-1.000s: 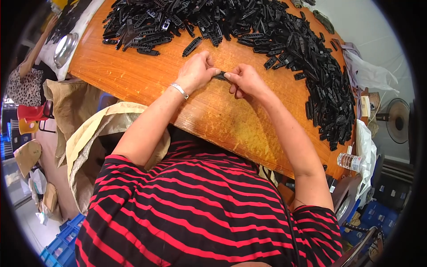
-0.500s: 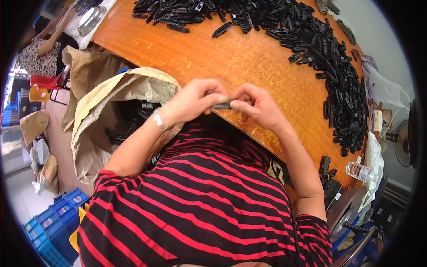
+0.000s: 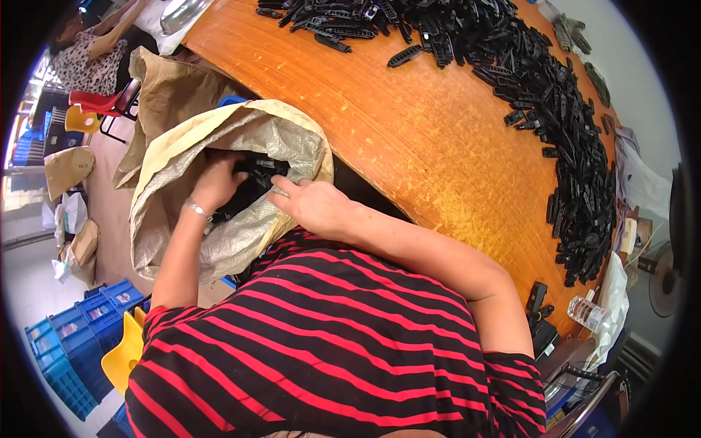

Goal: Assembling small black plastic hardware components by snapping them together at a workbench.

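Note:
My left hand (image 3: 215, 182) reaches down inside a large tan woven sack (image 3: 296, 131), its thumb apart from its fingers. The fingertips are partly lost in shadow, close to black plastic parts (image 3: 259, 169) in the sack. My right hand (image 3: 315, 206) hangs over the sack's near right rim, fingers stretched toward the same parts. No part shows in its grasp.
Many narrow black plastic parts (image 3: 504, 69) lie in a long curved heap on the wooden table (image 3: 409, 139). A clear bottle (image 3: 586, 314) lies near the table's right end. Blue crates (image 3: 95, 321) and a yellow chair (image 3: 124, 358) stand at lower left. Another person (image 3: 87, 62) sits at far left.
Both hands have moved left from the table edge into the sack's mouth. The small dark part that was between their fingers is no longer seen there. The view has shifted slightly.

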Demonstrator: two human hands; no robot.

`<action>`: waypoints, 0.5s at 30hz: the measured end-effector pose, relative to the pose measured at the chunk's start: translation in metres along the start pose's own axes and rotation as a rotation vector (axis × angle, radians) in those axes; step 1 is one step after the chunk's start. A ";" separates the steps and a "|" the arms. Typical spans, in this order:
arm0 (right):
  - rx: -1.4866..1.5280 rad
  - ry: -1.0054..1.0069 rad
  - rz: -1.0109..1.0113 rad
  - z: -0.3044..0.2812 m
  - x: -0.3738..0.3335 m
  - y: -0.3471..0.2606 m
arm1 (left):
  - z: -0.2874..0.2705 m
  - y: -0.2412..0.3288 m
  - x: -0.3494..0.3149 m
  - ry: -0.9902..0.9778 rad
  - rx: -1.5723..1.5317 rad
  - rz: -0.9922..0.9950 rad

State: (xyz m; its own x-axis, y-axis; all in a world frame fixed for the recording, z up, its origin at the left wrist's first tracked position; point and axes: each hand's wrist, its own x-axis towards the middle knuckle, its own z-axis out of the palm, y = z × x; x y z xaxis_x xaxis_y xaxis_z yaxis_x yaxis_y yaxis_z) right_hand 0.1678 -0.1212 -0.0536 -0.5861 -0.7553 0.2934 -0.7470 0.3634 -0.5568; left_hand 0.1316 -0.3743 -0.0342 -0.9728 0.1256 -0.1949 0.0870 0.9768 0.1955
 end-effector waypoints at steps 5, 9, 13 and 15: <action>-0.218 -0.224 0.085 0.015 0.002 0.003 | 0.040 0.018 0.001 0.054 0.100 0.103; -0.278 -0.391 0.063 0.017 0.004 0.011 | 0.036 0.037 0.001 0.158 0.069 0.253; -0.147 -0.152 0.027 -0.006 0.007 0.005 | 0.045 0.046 -0.003 0.028 0.013 0.368; -0.075 -0.043 -0.001 -0.020 0.012 -0.006 | 0.075 0.028 -0.001 -0.025 0.033 0.384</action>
State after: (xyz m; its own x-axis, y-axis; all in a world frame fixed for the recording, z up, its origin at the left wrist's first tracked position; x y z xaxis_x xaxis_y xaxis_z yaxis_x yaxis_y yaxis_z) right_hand 0.1591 -0.1220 -0.0311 -0.5730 -0.7775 0.2593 -0.7696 0.4017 -0.4963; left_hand 0.1515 -0.3336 -0.1007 -0.8625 0.4872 -0.1370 0.4512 0.8629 0.2278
